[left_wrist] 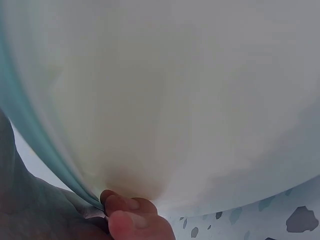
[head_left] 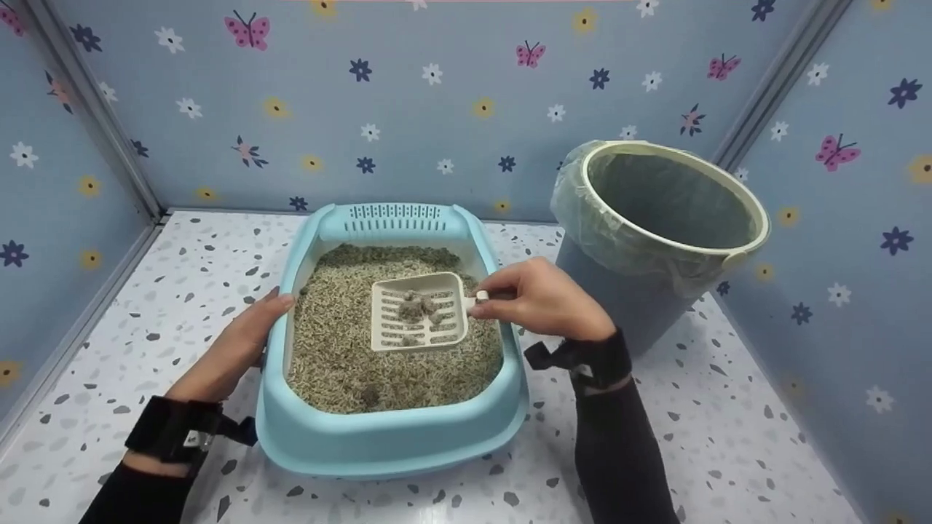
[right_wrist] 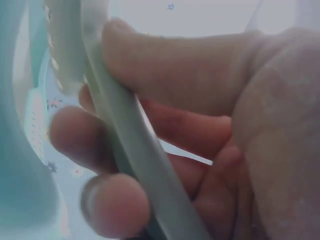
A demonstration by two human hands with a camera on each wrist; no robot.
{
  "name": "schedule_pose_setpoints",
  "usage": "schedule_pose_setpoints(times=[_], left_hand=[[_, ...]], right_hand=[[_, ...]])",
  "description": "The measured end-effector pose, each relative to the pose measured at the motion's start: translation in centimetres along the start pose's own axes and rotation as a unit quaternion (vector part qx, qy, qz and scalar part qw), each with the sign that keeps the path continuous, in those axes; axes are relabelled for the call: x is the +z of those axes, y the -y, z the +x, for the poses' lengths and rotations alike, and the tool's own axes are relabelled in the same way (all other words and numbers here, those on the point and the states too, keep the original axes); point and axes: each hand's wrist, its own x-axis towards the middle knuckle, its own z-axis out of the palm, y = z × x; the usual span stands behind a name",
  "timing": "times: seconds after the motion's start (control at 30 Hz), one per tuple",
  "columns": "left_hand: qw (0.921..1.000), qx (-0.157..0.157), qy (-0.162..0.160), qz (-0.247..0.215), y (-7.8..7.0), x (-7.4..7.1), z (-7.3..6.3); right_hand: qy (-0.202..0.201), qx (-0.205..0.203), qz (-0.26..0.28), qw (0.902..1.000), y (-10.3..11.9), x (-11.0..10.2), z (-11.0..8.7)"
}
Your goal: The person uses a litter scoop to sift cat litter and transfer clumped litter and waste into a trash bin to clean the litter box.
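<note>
A light blue litter box (head_left: 393, 440) stands on the floor, filled with grainy litter (head_left: 338, 342). My left hand (head_left: 242, 333) grips its left rim, thumb on top; in the left wrist view its fingertips (left_wrist: 142, 222) curl beneath the rim against the pale underside. With my right hand (head_left: 547, 302) I hold a cream slotted litter scoop (head_left: 461, 311) by its handle (right_wrist: 142, 145), thumb on one side and fingers around the other. Several brown clumps (head_left: 413, 311) lie on the scoop, which hangs over the litter. A dark clump (head_left: 370, 395) sits in the litter near the front.
To the right of the box is a grey-blue trash bin (head_left: 608, 302) with a pale ring and a translucent liner (head_left: 582, 193) folded over its rim. Flowered blue panels (head_left: 437, 109) enclose the speckled white floor (head_left: 182, 291) behind and at both sides.
</note>
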Motion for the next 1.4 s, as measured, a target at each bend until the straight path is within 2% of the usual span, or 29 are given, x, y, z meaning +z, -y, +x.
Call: schedule_pose_setpoints(times=[0.17, 0.33, 0.4, 0.53, 0.6, 0.8, 0.87, 0.97, 1.03, 1.23, 1.4], left_hand=[[1.0, 0.0, 0.002, 0.0, 0.0, 0.0, 0.0], [1.0, -0.002, -0.002, 0.0, -0.1, -0.3, 0.0], [1.0, 0.001, 0.002, -0.004, -0.1, -0.3, 0.0], [0.9998, 0.009, 0.014, -0.013, -0.3, -0.3, 0.2], [0.9998, 0.011, 0.014, -0.012, -0.3, -0.3, 0.2], [1.0, 0.0, -0.002, 0.003, -0.2, -0.3, 0.0], [1.0, -0.001, 0.0, 0.0, -0.1, -0.3, 0.0], [1.0, 0.001, 0.003, -0.002, 0.0, -0.2, 0.1], [1.0, 0.003, 0.002, -0.001, 0.0, -0.2, 0.1], [1.0, 0.002, -0.004, 0.0, 0.0, -0.1, 0.0], [1.0, 0.001, 0.002, -0.007, 0.1, 0.0, 0.0]], right_hand=[[-0.015, 0.018, 0.008, 0.9997, -0.4, -1.3, -1.4], [0.008, -0.026, 0.025, 0.9993, -0.2, -0.4, -0.2], [0.008, -0.03, 0.026, 0.9992, -0.3, -0.3, -0.1], [-0.012, 0.009, 0.039, 0.9991, -1.2, -1.5, -1.5], [-0.009, 0.017, 0.034, 0.9992, -1.2, -1.7, -1.7], [0.032, -0.02, 0.012, 0.9992, -0.1, 0.0, 0.2], [0.022, -0.012, 0.012, 0.9996, -0.3, -0.3, -0.1], [0.001, 0.023, 0.012, 0.9996, -1.0, -1.4, -1.2], [0.003, 0.038, 0.012, 0.9992, -1.2, -1.8, -1.4], [0.033, 0.011, 0.004, 0.9994, -0.3, -0.4, 0.0], [0.03, 0.02, -0.005, 0.9993, -1.0, -1.1, -0.8]])
